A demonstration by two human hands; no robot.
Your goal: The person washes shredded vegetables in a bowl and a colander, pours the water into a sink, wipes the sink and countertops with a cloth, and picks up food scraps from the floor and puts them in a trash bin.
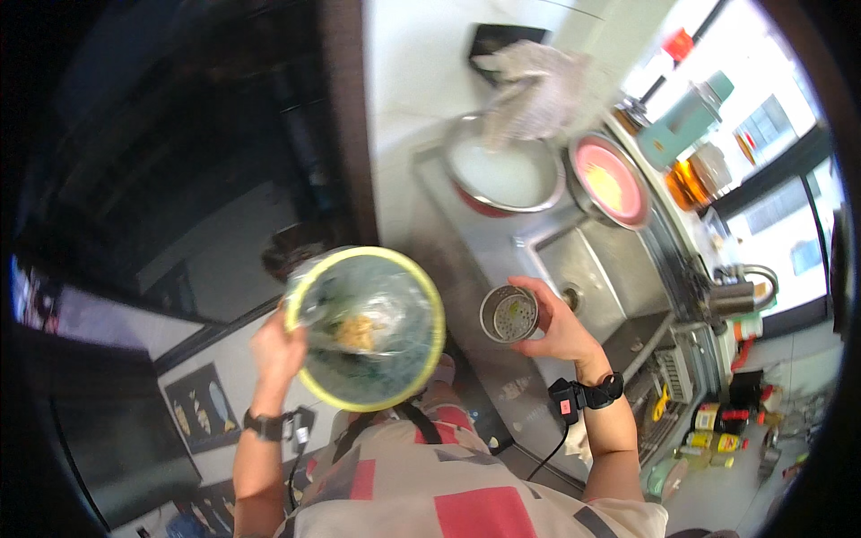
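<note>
My left hand (277,346) grips the yellow rim of a round trash bin (436,336) lined with a clear plastic bag. Pale yellowish scraps (356,333) lie inside the bin. To the right, my right hand (555,326) holds a perforated metal sink strainer cup (509,314) by its side, its opening facing up. A small green scrap shows at its bottom. The strainer is beside the edge of the stainless steel sink (605,269), apart from the bin.
A large metal basin (504,171) and a pink bowl (609,181) with yellow contents stand on the sink counter. A cloth (538,87) hangs above the basin. The faucet (736,296), a mint-green kettle or jug (683,124) and several bottles (713,440) are at the right.
</note>
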